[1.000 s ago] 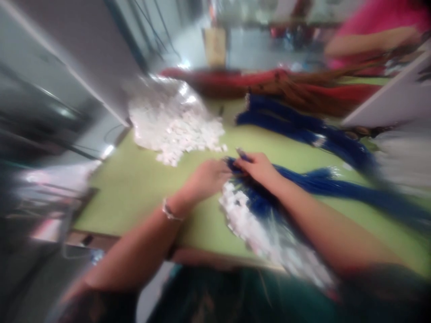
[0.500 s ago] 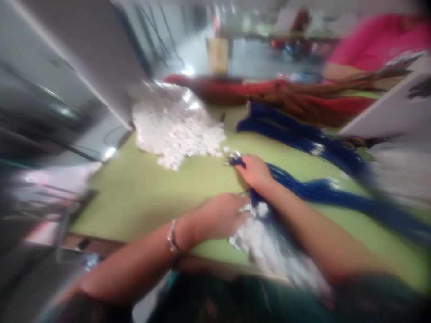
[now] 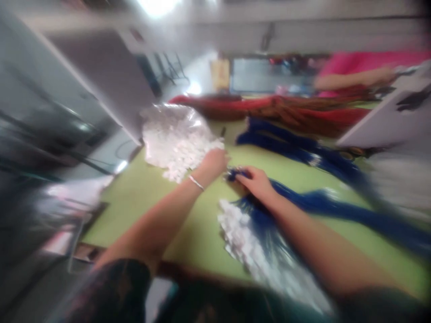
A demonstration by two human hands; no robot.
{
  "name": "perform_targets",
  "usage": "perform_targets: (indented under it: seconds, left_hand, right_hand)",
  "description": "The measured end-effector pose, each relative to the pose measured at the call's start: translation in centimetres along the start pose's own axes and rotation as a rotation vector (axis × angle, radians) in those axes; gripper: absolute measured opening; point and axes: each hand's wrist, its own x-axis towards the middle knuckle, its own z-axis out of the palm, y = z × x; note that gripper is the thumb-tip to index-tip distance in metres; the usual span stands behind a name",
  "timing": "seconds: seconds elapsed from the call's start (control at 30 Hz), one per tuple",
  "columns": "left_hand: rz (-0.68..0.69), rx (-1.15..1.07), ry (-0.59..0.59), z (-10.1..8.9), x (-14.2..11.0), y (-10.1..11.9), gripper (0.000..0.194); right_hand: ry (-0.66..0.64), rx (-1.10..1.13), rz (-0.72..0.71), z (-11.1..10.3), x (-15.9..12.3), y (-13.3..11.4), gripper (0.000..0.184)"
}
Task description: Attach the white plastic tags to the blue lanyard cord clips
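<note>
My right hand (image 3: pixel 257 183) is closed round a bundle of blue wires (image 3: pixel 299 197), near its tips. Small shiny ends stick out past the thumb and fingers. My left hand (image 3: pixel 215 162), a bracelet on its wrist, is at the right edge of a heap of small white plastic pieces (image 3: pixel 183 154). Its fingers look drawn together; blur hides whatever may be between them. Below the right hand, blue wires with white pieces (image 3: pixel 237 233) on their ends fan out toward the table's front edge, partly behind my right forearm.
The heap spills from a clear plastic bag (image 3: pixel 191 114) on the green table (image 3: pixel 141 202). More blue wire bundles (image 3: pixel 279 137) lie behind, then red and brown wires (image 3: pixel 269 107). A grey-white panel (image 3: pixel 97 76) rises at the left. Across the table is a person in pink (image 3: pixel 357 72).
My left hand has moved from beside the white-tipped wires, up and away, to the heap of white pieces. The right hand keeps its hold on the blue wires. The camera view has tilted up.
</note>
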Motion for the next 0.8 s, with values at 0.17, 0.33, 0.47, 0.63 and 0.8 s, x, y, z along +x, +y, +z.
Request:
perform_targets:
  seconds: [0.17, 0.33, 0.47, 0.63, 0.8]
  left_hand:
    - [0.053, 0.091, -0.133, 1.7, 1.7, 0.5, 0.026]
    - [-0.019, -0.073, 0.039, -0.7, 0.9, -1.1, 0.034]
    - [-0.237, -0.606, 0.076, -1.6, -2.3, -2.1, 0.027]
    - [-0.395, -1.201, -0.135, 0.0, -7.2, -1.1, 0.031]
    - [-0.480, -1.525, -0.156, 0.3, -8.0, 0.1, 0.023]
  right_hand:
    - [-0.029, 0.220, 0.105, 0.1, 0.2, 0.3, 0.021]
    - [0.023, 0.273, 0.154, 0.4, 0.1, -0.1, 0.012]
    - [0.070, 0.204, 0.073, 0.6, -0.3, -0.9, 0.011]
    - [0.105, 0.082, 0.027, 1.0, -0.9, -1.4, 0.010]
    - [0.121, 0.002, -0.045, 1.3, -1.4, -1.5, 0.019]
